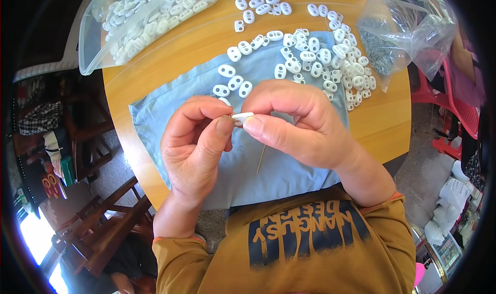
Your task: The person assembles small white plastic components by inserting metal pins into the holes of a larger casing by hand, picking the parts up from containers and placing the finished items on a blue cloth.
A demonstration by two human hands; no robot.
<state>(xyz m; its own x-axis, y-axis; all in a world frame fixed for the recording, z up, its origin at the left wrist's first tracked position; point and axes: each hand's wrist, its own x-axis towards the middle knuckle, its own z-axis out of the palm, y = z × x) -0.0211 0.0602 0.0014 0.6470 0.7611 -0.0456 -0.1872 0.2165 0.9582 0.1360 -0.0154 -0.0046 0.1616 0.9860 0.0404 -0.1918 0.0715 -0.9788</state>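
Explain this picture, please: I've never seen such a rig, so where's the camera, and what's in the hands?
There is no machine: a person works bare-handed, filmed by a fisheye camera worn on the head and looking down, so edges bend. The left hand and right hand pinch a small white piece between them. Beneath is a blue cloth spread on a wooden table. Similar white pieces lie scattered beyond the hands, some on cloth, some on wood. Past them are a clear tub of more, left, and a clear bag, right.
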